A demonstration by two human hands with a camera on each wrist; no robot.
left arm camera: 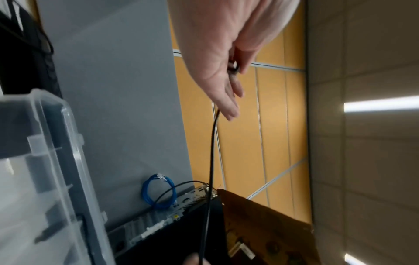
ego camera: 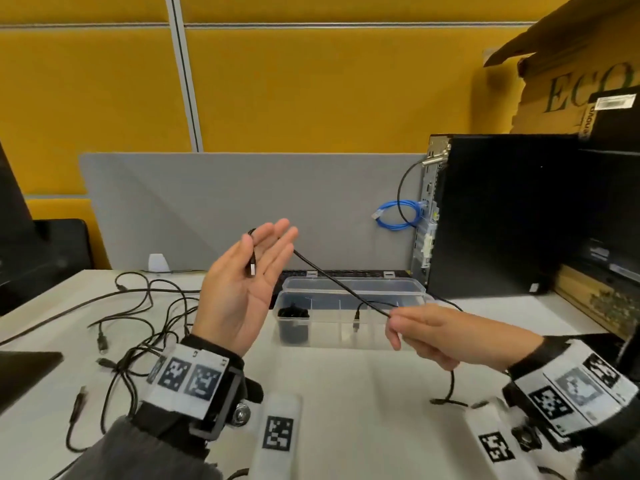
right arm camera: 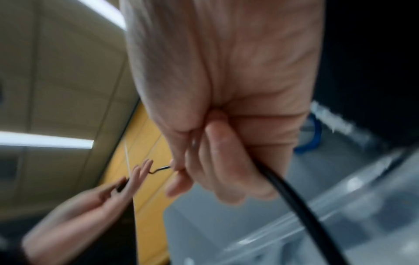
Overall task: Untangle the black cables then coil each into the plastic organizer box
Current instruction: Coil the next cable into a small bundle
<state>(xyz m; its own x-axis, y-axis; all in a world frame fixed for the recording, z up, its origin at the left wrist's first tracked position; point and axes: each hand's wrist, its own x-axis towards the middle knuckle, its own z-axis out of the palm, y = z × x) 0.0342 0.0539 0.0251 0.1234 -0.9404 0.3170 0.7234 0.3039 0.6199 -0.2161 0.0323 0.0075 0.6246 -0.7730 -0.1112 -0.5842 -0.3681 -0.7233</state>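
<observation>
I hold one black cable (ego camera: pixel 332 278) stretched in the air between both hands, above the clear plastic organizer box (ego camera: pixel 398 336). My left hand (ego camera: pixel 258 251) is raised with straight fingers, and its thumb pinches the cable's USB plug (ego camera: pixel 252 268) against them. The cable loops behind those fingers and slopes down to my right hand (ego camera: pixel 394 323), which pinches it with curled fingers. The wrist views show the same left hand (left arm camera: pixel 226 71) and right hand (right arm camera: pixel 188 165) on the cable (right arm camera: pixel 294 200). A coiled black cable (ego camera: pixel 293 313) lies in the box's leftmost compartment. Several tangled black cables (ego camera: pixel 145 323) lie at the left.
The box's lid (ego camera: pixel 353 284) stands open behind it, in front of a grey divider (ego camera: pixel 207 202). A black computer tower (ego camera: pixel 502 216) with a blue cable coil (ego camera: pixel 398 216) stands at the right. A dark laptop edge (ego camera: pixel 24 372) is at the near left.
</observation>
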